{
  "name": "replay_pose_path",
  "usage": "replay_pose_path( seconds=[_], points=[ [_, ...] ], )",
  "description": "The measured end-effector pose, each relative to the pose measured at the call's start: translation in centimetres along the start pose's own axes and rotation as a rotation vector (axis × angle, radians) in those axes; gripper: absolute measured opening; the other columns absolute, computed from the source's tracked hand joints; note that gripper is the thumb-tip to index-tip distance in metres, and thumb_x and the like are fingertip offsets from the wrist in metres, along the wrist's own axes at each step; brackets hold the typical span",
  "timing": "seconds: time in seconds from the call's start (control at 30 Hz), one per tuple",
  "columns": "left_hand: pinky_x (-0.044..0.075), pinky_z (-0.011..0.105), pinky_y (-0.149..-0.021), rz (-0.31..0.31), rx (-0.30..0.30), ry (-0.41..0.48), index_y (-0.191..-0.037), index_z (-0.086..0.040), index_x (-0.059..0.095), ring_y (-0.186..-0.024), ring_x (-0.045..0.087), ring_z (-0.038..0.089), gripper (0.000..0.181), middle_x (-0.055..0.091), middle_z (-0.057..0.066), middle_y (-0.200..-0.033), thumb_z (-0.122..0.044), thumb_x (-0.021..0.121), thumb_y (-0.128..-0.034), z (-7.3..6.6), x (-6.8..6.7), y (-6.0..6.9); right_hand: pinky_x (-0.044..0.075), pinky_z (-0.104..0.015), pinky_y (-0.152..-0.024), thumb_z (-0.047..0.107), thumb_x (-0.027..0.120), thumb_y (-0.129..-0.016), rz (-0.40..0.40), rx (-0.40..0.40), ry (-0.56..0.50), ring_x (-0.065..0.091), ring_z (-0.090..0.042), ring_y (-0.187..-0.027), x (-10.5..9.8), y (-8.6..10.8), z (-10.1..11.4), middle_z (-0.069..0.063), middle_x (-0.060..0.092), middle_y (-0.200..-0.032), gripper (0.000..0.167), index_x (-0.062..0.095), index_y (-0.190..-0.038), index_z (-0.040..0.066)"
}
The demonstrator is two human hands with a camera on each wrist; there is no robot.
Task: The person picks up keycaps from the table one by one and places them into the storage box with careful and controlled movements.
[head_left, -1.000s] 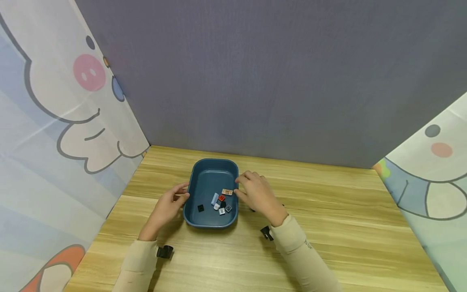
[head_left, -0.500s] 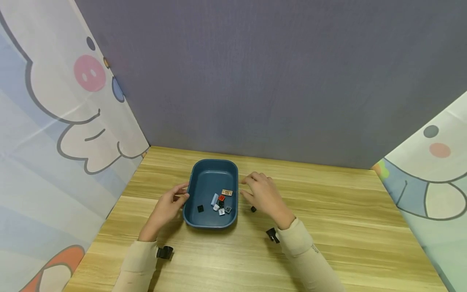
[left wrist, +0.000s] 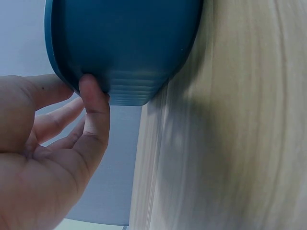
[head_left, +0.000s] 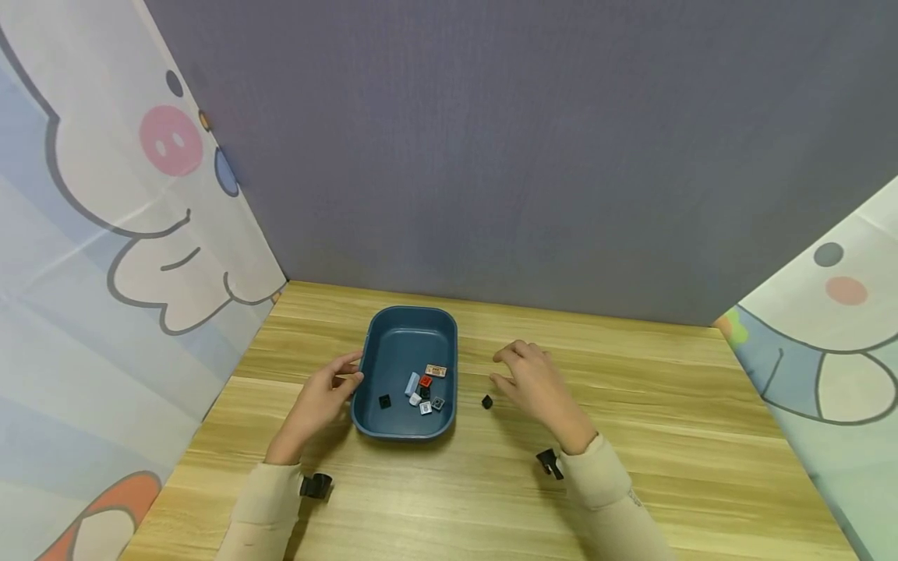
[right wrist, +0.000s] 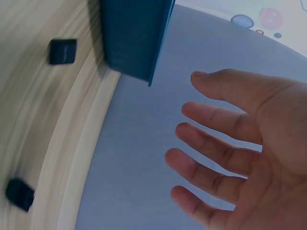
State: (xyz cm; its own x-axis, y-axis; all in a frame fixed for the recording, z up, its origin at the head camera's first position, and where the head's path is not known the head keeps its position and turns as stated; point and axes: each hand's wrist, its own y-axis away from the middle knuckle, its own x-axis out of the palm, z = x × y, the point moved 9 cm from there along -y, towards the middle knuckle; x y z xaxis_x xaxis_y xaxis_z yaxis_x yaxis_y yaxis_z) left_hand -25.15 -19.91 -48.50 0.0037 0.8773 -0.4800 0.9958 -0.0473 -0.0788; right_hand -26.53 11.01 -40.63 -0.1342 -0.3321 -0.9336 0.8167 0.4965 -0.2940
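A dark blue tray [head_left: 404,335] with rounded corners sits on the wooden table. My left hand [head_left: 325,403] pinches its left rim, the thumb [left wrist: 96,103] on one side of the wall in the left wrist view. Several small keycaps lie inside, among them a red keycap [head_left: 426,381], a light blue keycap [head_left: 412,383] and a black keycap [head_left: 384,401]. Right of the tray, my right hand [head_left: 539,387] hovers with spread fingers and holds nothing. Below its thumb lies a loose black keycap [head_left: 487,402]. The right wrist view has a second black keycap [right wrist: 20,194], hidden in the head view.
A grey panel [head_left: 491,156] stands along the table's back edge. Printed cartoon curtains [head_left: 84,312] hang at both sides. Bare wood table [head_left: 666,421] stretches to the right of my right hand. Each wrist wears a black strap mount [head_left: 317,486].
My right hand has drawn away from the tray's right rim and moved rightward, uncovering the loose black keycap on the table. My left hand has stayed at the left rim.
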Motion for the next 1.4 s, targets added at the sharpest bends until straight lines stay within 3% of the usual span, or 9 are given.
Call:
replay_pose_path(
  seconds=[0.23, 0.43, 0.93, 1.13, 1.4],
  points=[
    [0.057, 0.031, -0.072, -0.002, 0.002, 0.001, -0.142, -0.002, 0.054, -0.096, 0.067, 0.032, 0.040, 0.063, 0.023, -0.119, -0.010, 0.059, -0.1028, -0.1, 0.0, 0.0, 0.054, -0.051, -0.078, 0.021, 0.082, -0.086, -0.033, 0.020, 0.035, 0.063, -0.033, -0.097, -0.3, 1.4, -1.9, -0.009, 0.067, -0.107, 0.027, 0.073, -0.106, 0.006],
    [0.058, 0.031, -0.072, -0.006, -0.001, 0.004, -0.142, -0.002, 0.054, -0.097, 0.067, 0.033, 0.041, 0.064, 0.023, -0.119, -0.010, 0.059, -0.1024, -0.1, -0.1, 0.0, 0.053, -0.054, -0.080, 0.018, 0.085, -0.083, -0.040, 0.048, 0.031, 0.063, -0.035, -0.099, -0.4, 2.7, -3.5, -0.011, 0.067, -0.106, 0.029, 0.073, -0.106, 0.004],
    [0.059, 0.031, -0.071, -0.004, 0.011, 0.002, -0.142, -0.001, 0.054, -0.095, 0.068, 0.033, 0.041, 0.063, 0.024, -0.118, -0.008, 0.059, -0.1019, -0.1, -0.2, -0.1, 0.052, -0.060, -0.080, 0.016, 0.083, -0.084, 0.017, 0.120, 0.018, 0.063, -0.038, -0.099, 0.9, 5.4, -6.7, -0.014, 0.067, -0.106, 0.027, 0.072, -0.105, 0.003],
    [0.058, 0.031, -0.072, 0.004, -0.015, 0.002, -0.142, -0.003, 0.054, -0.097, 0.067, 0.032, 0.041, 0.063, 0.022, -0.120, -0.009, 0.059, -0.1025, -0.1, -0.1, 0.0, 0.053, -0.057, -0.074, 0.017, 0.084, -0.083, 0.045, 0.135, 0.023, 0.064, -0.035, -0.092, 1.7, 6.0, -7.5, -0.012, 0.066, -0.103, 0.028, 0.072, -0.105, 0.004],
    [0.058, 0.031, -0.072, 0.007, -0.002, -0.011, -0.142, -0.003, 0.054, -0.095, 0.067, 0.032, 0.040, 0.063, 0.023, -0.119, -0.009, 0.058, -0.1025, -0.1, 0.0, -0.1, 0.054, -0.056, -0.076, 0.018, 0.082, -0.085, 0.103, 0.174, -0.002, 0.064, -0.036, -0.096, 3.0, 6.7, -8.4, -0.013, 0.067, -0.105, 0.027, 0.073, -0.106, 0.004]
  ],
)
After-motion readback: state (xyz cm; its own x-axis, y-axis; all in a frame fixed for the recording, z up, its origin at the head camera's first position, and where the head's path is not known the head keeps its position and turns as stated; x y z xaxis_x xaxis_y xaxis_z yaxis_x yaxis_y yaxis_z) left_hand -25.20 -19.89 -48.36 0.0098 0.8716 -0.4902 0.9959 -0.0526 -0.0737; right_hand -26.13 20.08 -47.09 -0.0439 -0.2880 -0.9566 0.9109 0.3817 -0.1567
